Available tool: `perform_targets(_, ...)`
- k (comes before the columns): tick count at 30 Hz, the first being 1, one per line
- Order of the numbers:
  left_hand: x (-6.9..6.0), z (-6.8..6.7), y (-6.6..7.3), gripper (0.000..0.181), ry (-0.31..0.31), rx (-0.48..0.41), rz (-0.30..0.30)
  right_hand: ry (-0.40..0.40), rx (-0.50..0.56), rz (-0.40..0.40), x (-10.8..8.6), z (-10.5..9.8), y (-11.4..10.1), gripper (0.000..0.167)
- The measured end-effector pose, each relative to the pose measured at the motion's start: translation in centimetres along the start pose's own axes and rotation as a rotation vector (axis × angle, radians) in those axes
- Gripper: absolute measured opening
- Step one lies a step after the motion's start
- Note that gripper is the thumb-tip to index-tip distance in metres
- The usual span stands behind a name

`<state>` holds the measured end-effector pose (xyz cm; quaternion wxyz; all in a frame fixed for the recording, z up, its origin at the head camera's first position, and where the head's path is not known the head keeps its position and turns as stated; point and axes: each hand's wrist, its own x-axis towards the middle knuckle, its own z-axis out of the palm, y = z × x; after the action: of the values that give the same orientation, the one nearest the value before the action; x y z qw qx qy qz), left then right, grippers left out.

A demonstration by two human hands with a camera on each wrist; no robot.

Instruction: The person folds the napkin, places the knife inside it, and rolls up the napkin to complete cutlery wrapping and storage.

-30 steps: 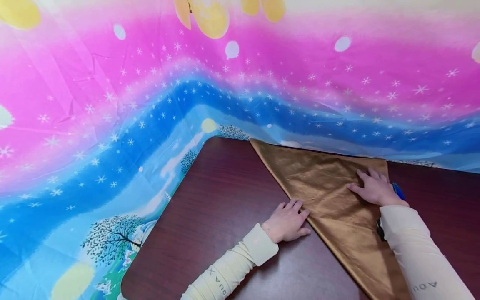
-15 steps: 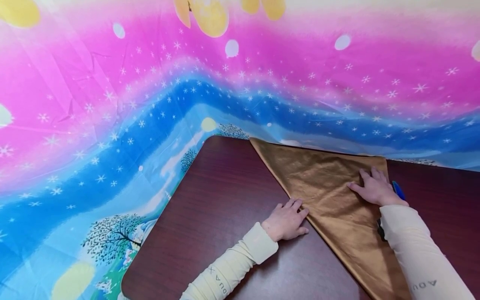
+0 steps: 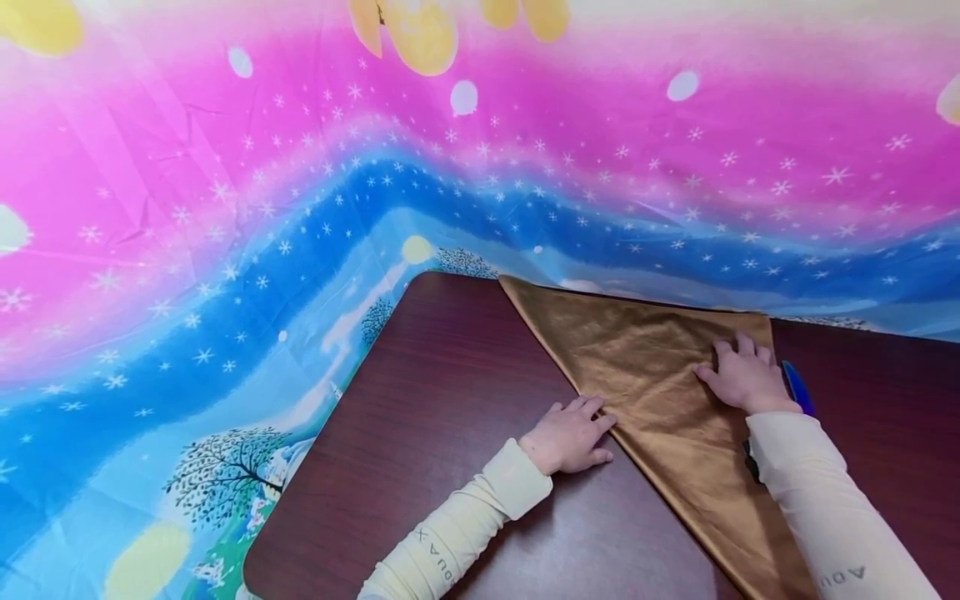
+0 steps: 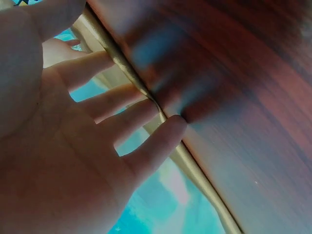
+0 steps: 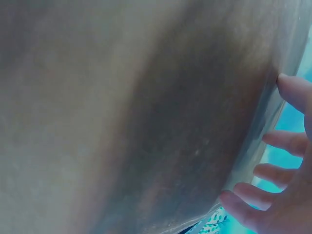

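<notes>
A shiny gold-brown cloth (image 3: 637,358) lies folded to a slanting edge on the dark red-brown table, slightly wrinkled. My left hand (image 3: 570,435) rests at that slanting edge, its spread fingertips touching the fold; the left wrist view shows the left hand (image 4: 92,131) with its fingers along the cloth's edge (image 4: 195,175). Farther right, my right hand (image 3: 746,375) lies on the cloth near its right border, fingers spread. In the right wrist view the right hand (image 5: 287,180) has extended fingers against the cloth (image 5: 73,107).
The table (image 3: 420,400) has a rounded far-left corner. Behind it hangs a pink and blue printed backdrop (image 3: 300,167) with snowflakes and trees. Something blue (image 3: 798,388) shows beside the right wrist.
The right hand and forearm have shifted slightly left. My left hand has moved a little up and left, still at the fold. The cloth looks about the same.
</notes>
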<state>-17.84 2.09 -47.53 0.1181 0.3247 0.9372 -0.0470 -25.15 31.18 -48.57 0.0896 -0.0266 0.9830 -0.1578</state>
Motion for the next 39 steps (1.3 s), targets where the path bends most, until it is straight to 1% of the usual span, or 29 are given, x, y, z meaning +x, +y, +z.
perform_targets(3,0.0,0.0,0.0,0.061,-0.014,0.0,0.004,0.006,-0.003,-0.018,-0.7,0.2,-0.5,0.073)
perform_targets(6,-0.1,-0.1,0.1,0.064,-0.035,0.008,0.006,-0.013,-0.016,-0.051,-1.8,0.5,-1.2,0.072)
perform_targets(9,-0.2,-0.2,0.1,0.065,-0.053,0.018,0.007,-0.053,-0.022,-0.1,-2.9,0.8,-2.3,0.074)
perform_targets(11,-0.2,-0.2,0.1,0.066,-0.064,0.021,0.001,-0.066,-0.024,-0.142,-3.7,0.9,-3.1,0.074)
perform_targets(14,-0.2,-0.3,0.1,0.067,-0.077,0.021,-0.004,-0.065,-0.031,-0.193,-4.9,1.2,-4.1,0.071)
perform_targets(16,-0.2,-0.2,0.1,0.068,-0.077,0.02,-0.009,-0.063,-0.036,-0.209,-5.7,1.2,-4.6,0.07)
perform_targets(22,0.0,0.0,0.2,0.068,-0.089,0.012,-0.01,-0.098,-0.042,-0.195,-8.2,1.5,-5.8,0.079)
perform_targets(27,-0.1,0.0,0.2,0.069,-0.088,0.0,-0.012,-0.144,0.001,-0.171,-10.0,1.8,-6.2,0.088)
perform_targets(33,-0.1,0.1,0.0,0.068,-0.077,-0.026,-0.014,-0.189,0.032,-0.138,-11.7,2.2,-5.7,0.098)
perform_targets(37,-0.1,0.0,-0.2,0.068,-0.064,-0.028,-0.011,-0.195,0.051,-0.1,-12.6,2.7,-5.2,0.103)
perform_targets(39,-0.1,0.0,-0.2,0.068,-0.059,-0.029,-0.011,-0.174,0.042,-0.091,-13.1,2.9,-5.0,0.103)
